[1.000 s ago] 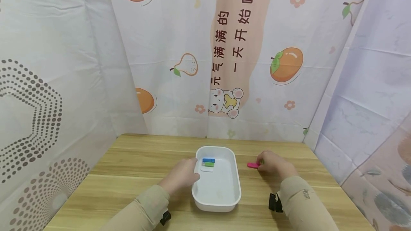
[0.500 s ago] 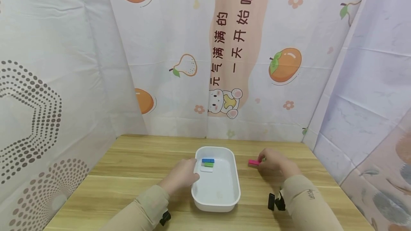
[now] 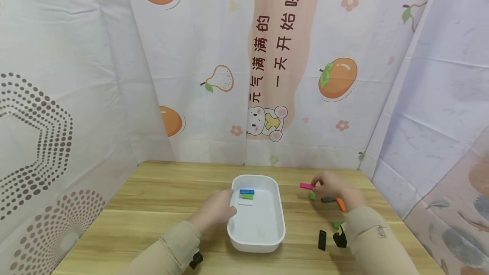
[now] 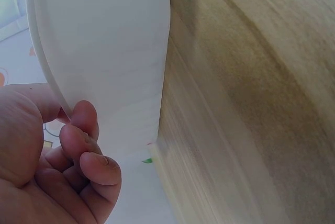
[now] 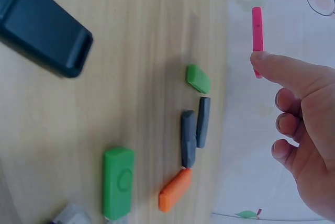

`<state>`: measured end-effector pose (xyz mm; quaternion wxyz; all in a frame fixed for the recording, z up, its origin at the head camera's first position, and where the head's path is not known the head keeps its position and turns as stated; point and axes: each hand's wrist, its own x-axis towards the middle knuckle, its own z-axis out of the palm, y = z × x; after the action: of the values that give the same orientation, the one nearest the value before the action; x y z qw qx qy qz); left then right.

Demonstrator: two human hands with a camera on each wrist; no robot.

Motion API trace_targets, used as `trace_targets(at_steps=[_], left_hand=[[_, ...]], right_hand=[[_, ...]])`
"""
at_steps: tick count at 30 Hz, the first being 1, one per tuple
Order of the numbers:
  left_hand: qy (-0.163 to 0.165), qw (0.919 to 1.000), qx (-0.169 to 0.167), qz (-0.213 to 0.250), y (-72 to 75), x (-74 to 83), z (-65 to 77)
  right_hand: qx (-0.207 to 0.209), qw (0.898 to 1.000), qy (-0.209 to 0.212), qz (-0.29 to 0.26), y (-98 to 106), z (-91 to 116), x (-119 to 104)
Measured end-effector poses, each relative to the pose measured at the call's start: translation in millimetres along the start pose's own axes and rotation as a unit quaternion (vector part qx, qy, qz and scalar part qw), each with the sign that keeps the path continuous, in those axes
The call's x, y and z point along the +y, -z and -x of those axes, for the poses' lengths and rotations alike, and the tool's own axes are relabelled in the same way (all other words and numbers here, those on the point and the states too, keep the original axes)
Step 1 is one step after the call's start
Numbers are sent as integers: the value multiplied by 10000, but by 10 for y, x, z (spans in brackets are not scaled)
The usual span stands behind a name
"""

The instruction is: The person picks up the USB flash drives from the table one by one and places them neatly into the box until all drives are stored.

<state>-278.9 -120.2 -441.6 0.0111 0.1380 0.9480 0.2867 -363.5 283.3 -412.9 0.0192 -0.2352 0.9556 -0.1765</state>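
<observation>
My right hand [image 3: 331, 185] pinches a slim pink USB stick [image 3: 307, 186] by one end. The stick is held above the wooden table, as the right wrist view [image 5: 257, 30] shows. Below that hand lie a small green piece [image 3: 312, 195], two dark sticks [image 5: 188, 137], an orange stick [image 5: 175, 190] and a larger green stick [image 5: 118, 182]. My left hand [image 3: 214, 208] grips the left rim of a white plastic tray [image 3: 256, 247], with its fingertips against the outer wall in the left wrist view. Inside the tray lie a blue stick [image 3: 246, 192], a green stick [image 3: 247, 196] and a white one [image 3: 245, 202].
A black stick [image 3: 322, 240] lies on the table to the right of the tray, near my right wrist. Part of a pale item [image 5: 72, 214] shows at the bottom edge of the right wrist view. Printed curtains [image 3: 206, 147] close off the back and sides of the wooden table [image 3: 160, 190].
My right hand has raised the pink USB stick and shifted it slightly right and away, uncovering the small pieces beneath. The left hand keeps its hold on the tray.
</observation>
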Motion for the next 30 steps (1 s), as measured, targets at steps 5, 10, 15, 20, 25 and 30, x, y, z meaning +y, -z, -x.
trace_targets(at_steps=[5, 10, 15, 20, 25, 30], left_hand=[[79, 9999, -50, 76, 9, 7, 16], [76, 9999, -67, 101, 5, 0, 25], [-1, 9999, -39, 130, 6, -4, 33], [-29, 10000, -21, 82, 9, -9, 23], [-13, 9999, -31, 116, 18, 5, 27], [-38, 10000, 25, 82, 13, 3, 20]], right_hand=[[165, 9996, 166, 163, 106, 20, 9], [279, 9992, 225, 198, 186, 29, 9], [442, 9982, 332, 241, 258, 35, -36], [464, 9983, 286, 191, 324, 27, -84], [539, 9979, 287, 226, 369, 26, -150], [583, 9972, 292, 366, 391, 23, -204]])
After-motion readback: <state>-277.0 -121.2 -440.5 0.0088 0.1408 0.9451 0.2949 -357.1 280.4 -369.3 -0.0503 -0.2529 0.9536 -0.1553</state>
